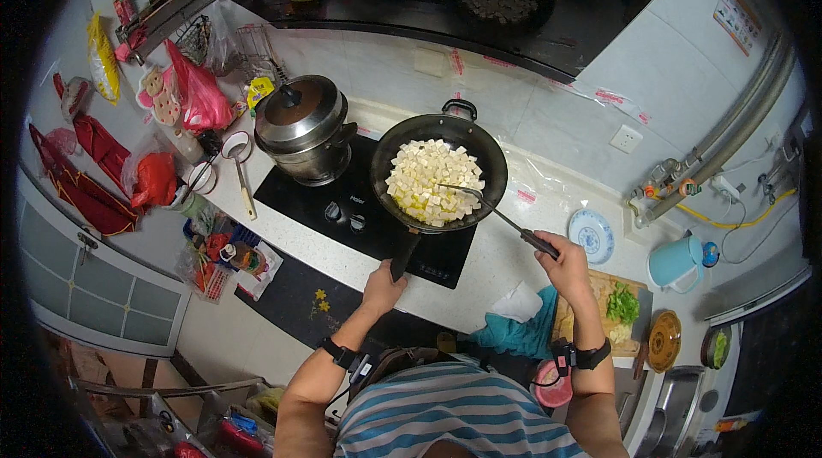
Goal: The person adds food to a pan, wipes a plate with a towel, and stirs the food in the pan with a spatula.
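A dark wok (pixel 491 156) sits on the black Haier gas hob (pixel 308 207), full of small pale cubes that look like tofu (pixel 433 169). Yellowish oil shows among the cubes at the near side. My left hand (pixel 384 288) grips the wok's long dark handle (pixel 404 256). In my right hand (pixel 566 262) is the black handle of a spatula (pixel 507 217). The spatula reaches into the wok from the right, and its blade lies among the cubes, seen nearly edge-on. The burner under the wok is hidden.
Left of the wok stands a lidded steel pot (pixel 302 130). A slotted ladle (pixel 243 182) rests on the counter. To the right are a blue-white plate (pixel 591 236), a light-blue jug (pixel 674 263) and a cutting board (pixel 610 284) with chopped greens (pixel 623 304). The range hood (pixel 411 2) hangs above.
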